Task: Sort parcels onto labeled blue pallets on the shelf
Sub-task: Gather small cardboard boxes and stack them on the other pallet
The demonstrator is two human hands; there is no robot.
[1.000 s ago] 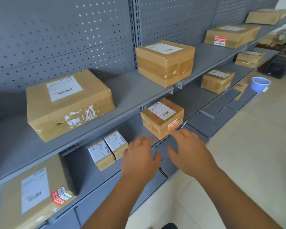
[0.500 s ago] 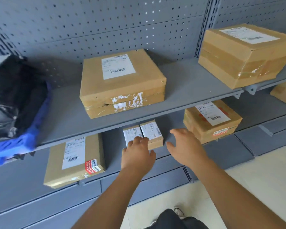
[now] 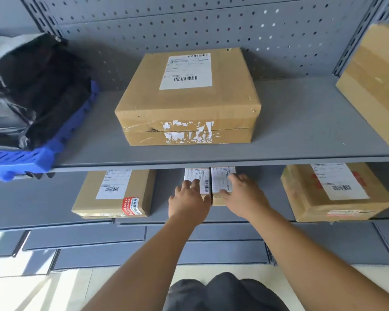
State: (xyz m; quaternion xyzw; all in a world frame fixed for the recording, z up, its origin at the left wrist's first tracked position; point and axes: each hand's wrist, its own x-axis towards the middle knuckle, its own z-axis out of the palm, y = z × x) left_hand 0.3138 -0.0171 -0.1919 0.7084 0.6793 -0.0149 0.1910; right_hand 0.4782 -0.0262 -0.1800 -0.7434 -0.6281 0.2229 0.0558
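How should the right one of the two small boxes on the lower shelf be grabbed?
Probably by its front end, from the front: the right small box touches its twin on the left, and the upper shelf overhangs its rear.

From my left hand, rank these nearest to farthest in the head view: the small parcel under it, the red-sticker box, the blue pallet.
1. Small parcel, lower shelf, under the left hand.
2. Red-sticker box, same shelf, to the left.
3. Blue pallet, upper shelf, far left.
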